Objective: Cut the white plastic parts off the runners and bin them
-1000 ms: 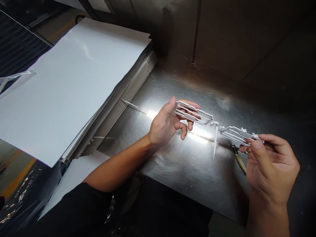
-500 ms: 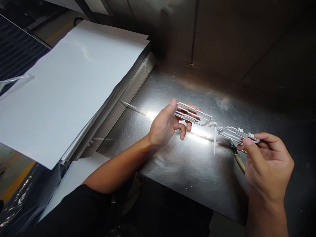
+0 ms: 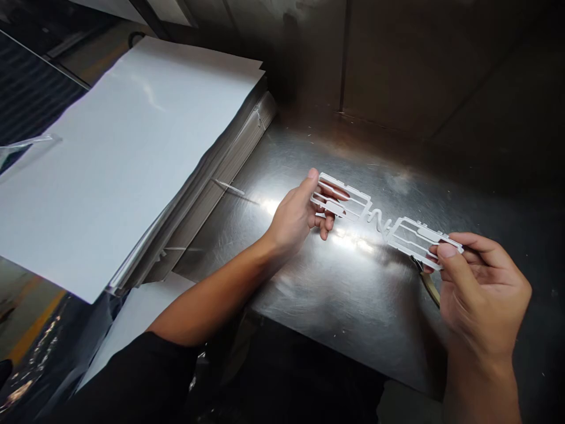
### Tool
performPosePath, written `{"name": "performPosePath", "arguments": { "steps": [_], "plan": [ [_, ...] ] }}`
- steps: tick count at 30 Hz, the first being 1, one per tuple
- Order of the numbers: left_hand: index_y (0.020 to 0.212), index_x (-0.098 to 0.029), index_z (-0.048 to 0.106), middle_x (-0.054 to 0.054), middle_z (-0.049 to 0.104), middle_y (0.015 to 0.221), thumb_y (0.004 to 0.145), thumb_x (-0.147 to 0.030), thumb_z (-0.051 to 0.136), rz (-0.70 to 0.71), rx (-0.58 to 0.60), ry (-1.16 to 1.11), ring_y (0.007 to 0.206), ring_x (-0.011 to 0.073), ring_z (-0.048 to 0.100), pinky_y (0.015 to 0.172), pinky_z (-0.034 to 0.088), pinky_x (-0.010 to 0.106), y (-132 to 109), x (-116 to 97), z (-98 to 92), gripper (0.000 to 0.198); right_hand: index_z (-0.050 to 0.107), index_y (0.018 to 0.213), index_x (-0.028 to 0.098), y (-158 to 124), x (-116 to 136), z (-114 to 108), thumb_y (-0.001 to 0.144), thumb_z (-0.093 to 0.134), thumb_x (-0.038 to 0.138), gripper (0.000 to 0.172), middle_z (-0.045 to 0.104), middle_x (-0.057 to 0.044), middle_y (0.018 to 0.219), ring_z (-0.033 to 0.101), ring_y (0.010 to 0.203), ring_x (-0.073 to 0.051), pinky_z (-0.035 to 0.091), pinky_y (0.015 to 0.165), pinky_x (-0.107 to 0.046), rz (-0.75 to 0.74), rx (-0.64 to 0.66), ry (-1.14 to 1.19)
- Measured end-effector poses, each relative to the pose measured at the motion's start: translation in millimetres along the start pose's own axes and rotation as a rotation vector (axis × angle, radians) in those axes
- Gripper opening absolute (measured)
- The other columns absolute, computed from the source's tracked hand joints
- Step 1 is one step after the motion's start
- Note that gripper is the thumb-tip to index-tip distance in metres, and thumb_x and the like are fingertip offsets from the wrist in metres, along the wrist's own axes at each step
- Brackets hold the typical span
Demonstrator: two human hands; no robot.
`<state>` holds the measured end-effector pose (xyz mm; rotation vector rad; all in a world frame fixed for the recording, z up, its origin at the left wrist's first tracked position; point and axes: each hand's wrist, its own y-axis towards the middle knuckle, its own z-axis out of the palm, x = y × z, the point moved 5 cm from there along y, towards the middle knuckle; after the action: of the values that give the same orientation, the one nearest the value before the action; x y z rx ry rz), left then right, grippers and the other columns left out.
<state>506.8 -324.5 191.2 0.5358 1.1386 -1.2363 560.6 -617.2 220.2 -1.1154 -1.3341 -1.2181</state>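
Observation:
A white moulded plastic piece, two slotted frames joined by a wavy runner, is held between my hands above the metal table. My left hand grips the outer end of the left frame, thumb on its edge and fingers behind. The right frame is pinched at its outer end between thumb and fingers of my right hand. Both frames show their broad faces. Below the right frame lies a pair of nippers, mostly hidden by that frame and my right hand.
To the left stands a tall stack of sheets topped by a large white sheet. Thin white sprue bits stick out from its side. The metal table has a front edge near my body, and a dark metal wall rises behind it.
The white plastic piece has been turned so its frames now face up more fully. The straight stem that hung down from the runner now points away from view. Both hands keep their hold.

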Motion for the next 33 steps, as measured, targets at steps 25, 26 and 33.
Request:
{"name": "performPosePath", "arguments": {
  "steps": [25,26,33],
  "plan": [
    [0.118,-0.014,0.080,0.016,0.089,0.106,0.085,-0.029,0.089,-0.042,0.167,-0.128,0.064,0.0212,0.078,0.041,0.057,0.024,-2,-14,-1.8,0.037,0.081,0.141,0.024,25,-66,-101,0.093,0.065,0.098,0.090,0.075,-0.020,0.137,0.073,0.117,-0.054,0.062,0.069,-0.056,-0.203,0.499,-1.375],
    [0.118,-0.014,0.080,0.016,0.089,0.106,0.085,-0.030,0.089,-0.039,0.161,-0.123,0.064,0.0210,0.078,0.040,0.056,0.023,-2,-13,-2.3,0.037,0.082,0.139,0.026,22,-68,-103,0.092,0.068,0.093,0.083,0.076,-0.018,0.133,0.073,0.114,-0.052,0.058,0.061,-0.048,-0.216,0.496,-1.402],
    [0.116,-0.015,0.081,0.015,0.089,0.105,0.084,-0.030,0.089,-0.018,0.142,-0.099,0.065,0.0210,0.078,0.042,0.056,0.023,-4,-14,-1.3,0.036,0.075,0.138,0.030,10,-35,-58,0.112,0.064,0.074,0.052,0.077,-0.006,0.128,0.077,0.109,-0.038,0.056,0.066,-0.043,-0.373,0.544,-1.151]
  ]
}}
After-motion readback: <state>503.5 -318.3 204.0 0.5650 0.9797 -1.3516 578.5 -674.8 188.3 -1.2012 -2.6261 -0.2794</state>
